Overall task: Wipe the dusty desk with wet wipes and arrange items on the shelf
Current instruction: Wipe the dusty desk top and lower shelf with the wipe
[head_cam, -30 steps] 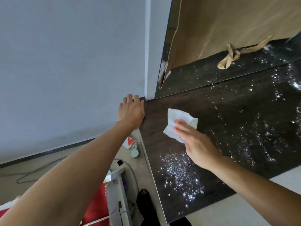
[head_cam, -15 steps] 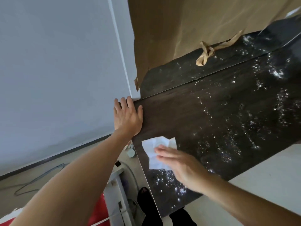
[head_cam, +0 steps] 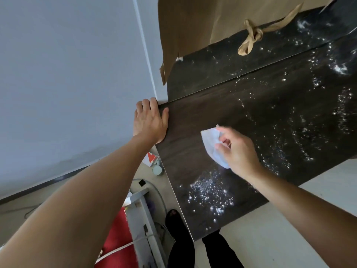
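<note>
— Left hand [head_cam: 149, 120], where was it?
— Flat, fingers straight, resting on the corner of the desk [head_cam: 193, 132] by the wall [head_cam: 67, 74].
— And the right hand [head_cam: 238, 151]?
— Fingers curled round the wet wipe [head_cam: 209, 140], over the desk's middle, near white dust specks [head_cam: 210, 194].

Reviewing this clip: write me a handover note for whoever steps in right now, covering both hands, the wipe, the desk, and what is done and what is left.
Left hand: open, resting flat on the far-left corner of the desk.
Right hand: grips the bunched wet wipe over the middle of the desk; whether it touches the surface cannot be told.
Done: the strip between the two hands shows no specks.
Left: shiny specks near the front edge, more across the right side and at the back by the brown paper bag. No shelf is in view, so the arranging is not yet done.
</note>
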A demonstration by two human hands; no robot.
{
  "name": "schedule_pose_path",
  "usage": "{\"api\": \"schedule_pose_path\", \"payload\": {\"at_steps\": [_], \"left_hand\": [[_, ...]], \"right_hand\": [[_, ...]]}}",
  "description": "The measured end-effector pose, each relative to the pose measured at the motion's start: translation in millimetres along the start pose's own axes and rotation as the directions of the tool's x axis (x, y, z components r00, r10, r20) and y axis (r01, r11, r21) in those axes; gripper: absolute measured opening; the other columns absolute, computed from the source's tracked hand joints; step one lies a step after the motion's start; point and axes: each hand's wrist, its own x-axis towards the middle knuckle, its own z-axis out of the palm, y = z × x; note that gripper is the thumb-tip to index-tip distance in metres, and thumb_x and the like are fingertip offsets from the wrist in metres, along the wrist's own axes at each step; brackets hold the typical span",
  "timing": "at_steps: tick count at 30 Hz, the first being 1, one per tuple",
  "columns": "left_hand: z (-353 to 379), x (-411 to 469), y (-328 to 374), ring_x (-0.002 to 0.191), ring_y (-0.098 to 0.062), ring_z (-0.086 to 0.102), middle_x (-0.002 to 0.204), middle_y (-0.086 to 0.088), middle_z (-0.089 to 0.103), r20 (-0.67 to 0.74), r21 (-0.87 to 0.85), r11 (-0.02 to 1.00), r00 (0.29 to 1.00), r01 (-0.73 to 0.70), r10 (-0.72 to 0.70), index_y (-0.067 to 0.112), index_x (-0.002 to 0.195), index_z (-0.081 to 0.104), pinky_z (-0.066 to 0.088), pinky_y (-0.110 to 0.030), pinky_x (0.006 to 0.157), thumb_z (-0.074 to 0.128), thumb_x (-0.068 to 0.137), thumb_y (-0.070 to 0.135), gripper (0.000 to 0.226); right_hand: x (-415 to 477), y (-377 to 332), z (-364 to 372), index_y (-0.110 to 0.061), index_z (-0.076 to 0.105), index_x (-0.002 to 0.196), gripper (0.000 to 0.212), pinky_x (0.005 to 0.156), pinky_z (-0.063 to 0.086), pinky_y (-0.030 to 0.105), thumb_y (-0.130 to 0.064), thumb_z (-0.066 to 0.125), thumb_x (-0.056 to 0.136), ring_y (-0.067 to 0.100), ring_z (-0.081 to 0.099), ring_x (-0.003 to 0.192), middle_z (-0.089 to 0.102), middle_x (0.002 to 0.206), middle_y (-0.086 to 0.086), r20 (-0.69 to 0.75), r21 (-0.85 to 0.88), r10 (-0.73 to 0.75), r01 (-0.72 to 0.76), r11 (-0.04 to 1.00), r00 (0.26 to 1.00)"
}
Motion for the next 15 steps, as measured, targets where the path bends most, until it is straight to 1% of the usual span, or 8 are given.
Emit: {"api": "schedule_pose_path", "payload": {"at_steps": [2, 5, 7, 8, 10, 12, 13, 15], "left_hand": [[1.8, 0.6, -1.2, 0.113, -0.033, 0.039, 0.121, -0.014, 0.046, 0.003, 0.005, 1.000, 1.000, 0.001, -0.001, 0.009, 0.119, 0.041, 0.038, -0.044, 0.096, 0.029, 0.097, 0.047, 0.046], [3.2, 1.0, -2.1, 0.113, -0.032, 0.040, 0.122, -0.013, 0.047, -0.002, 0.003, 1.000, 1.000, 0.007, -0.007, 0.010, 0.120, 0.040, 0.038, -0.044, 0.096, 0.028, 0.097, 0.048, 0.046], [3.6, 1.0, -1.8, 0.113, -0.032, 0.040, 0.123, -0.013, 0.047, -0.004, 0.003, 1.000, 1.000, 0.005, -0.005, 0.011, 0.121, 0.040, 0.039, -0.043, 0.097, 0.028, 0.097, 0.048, 0.046], [3.9, 1.2, -1.5, 0.114, -0.032, 0.040, 0.124, -0.013, 0.046, -0.006, 0.005, 1.000, 1.000, 0.003, -0.002, 0.011, 0.121, 0.040, 0.039, -0.043, 0.097, 0.028, 0.097, 0.049, 0.047], [4.0, 1.7, -1.6, 0.115, -0.031, 0.040, 0.125, -0.012, 0.046, -0.007, 0.011, 1.000, 1.000, 0.014, -0.013, 0.011, 0.123, 0.039, 0.039, -0.043, 0.097, 0.028, 0.096, 0.050, 0.048], [5.1, 1.4, -1.9, 0.115, -0.031, 0.040, 0.125, -0.012, 0.045, -0.002, 0.018, 1.000, 1.000, 0.022, -0.022, 0.012, 0.123, 0.039, 0.039, -0.043, 0.097, 0.027, 0.096, 0.050, 0.048], [5.3, 1.5, -1.8, 0.115, -0.031, 0.040, 0.125, -0.012, 0.046, -0.004, 0.022, 1.000, 1.000, 0.021, -0.020, 0.012, 0.123, 0.039, 0.039, -0.043, 0.097, 0.027, 0.096, 0.050, 0.049], [5.1, 0.9, -1.6, 0.115, -0.032, 0.040, 0.125, -0.013, 0.046, -0.011, 0.022, 1.000, 1.000, 0.018, -0.018, 0.011, 0.123, 0.039, 0.039, -0.044, 0.097, 0.027, 0.096, 0.051, 0.049]], "right_hand": [[-12.1, -13.1, 6.6, -0.018, 0.063, 0.096, 0.026, 0.067, 0.041, 0.024, -0.006, 0.067, 0.074, 0.016, 0.054, 0.071, 0.058, 0.080, -0.002, -0.005, 0.010, 0.048, -0.048, 0.999, 0.999], [-75.4, -56.7, 37.0, -0.019, 0.061, 0.077, 0.013, 0.061, 0.044, 0.034, -0.008, 0.062, 0.071, 0.019, 0.052, 0.073, 0.053, 0.079, -0.003, 0.217, 0.103, -0.176, 0.156, 0.982, 0.960], [-79.6, -50.5, 32.7, -0.019, 0.061, 0.073, 0.008, 0.060, 0.046, 0.037, -0.012, 0.060, 0.073, 0.018, 0.052, 0.073, 0.051, 0.079, -0.003, 0.290, 0.137, -0.212, 0.179, 0.974, 0.933], [-65.5, -37.2, 24.3, -0.020, 0.063, 0.072, 0.008, 0.062, 0.045, 0.036, -0.012, 0.060, 0.073, 0.018, 0.053, 0.072, 0.051, 0.079, -0.003, 0.249, 0.118, -0.165, 0.139, 0.983, 0.954], [-32.1, -8.8, 3.9, -0.019, 0.065, 0.070, 0.011, 0.064, 0.045, 0.032, -0.008, 0.063, 0.072, 0.019, 0.055, 0.068, 0.053, 0.078, 0.000, 0.054, 0.020, -0.002, 0.000, 1.000, 0.999], [-24.4, -0.8, -2.9, -0.015, 0.065, 0.071, 0.011, 0.063, 0.046, 0.035, -0.005, 0.068, 0.073, 0.020, 0.055, 0.066, 0.055, 0.078, 0.002, -0.042, -0.017, 0.061, -0.061, 0.998, 0.997], [-33.8, -11.5, 4.7, -0.015, 0.064, 0.071, 0.012, 0.061, 0.046, 0.035, -0.004, 0.068, 0.073, 0.020, 0.054, 0.067, 0.055, 0.078, 0.002, -0.032, -0.021, 0.052, -0.052, 0.998, 0.998], [-74.5, -47.8, 31.3, -0.017, 0.060, 0.070, 0.013, 0.060, 0.044, 0.036, -0.003, 0.062, 0.071, 0.019, 0.051, 0.071, 0.053, 0.078, -0.001, 0.111, 0.040, -0.046, 0.042, 0.998, 0.993]]}}
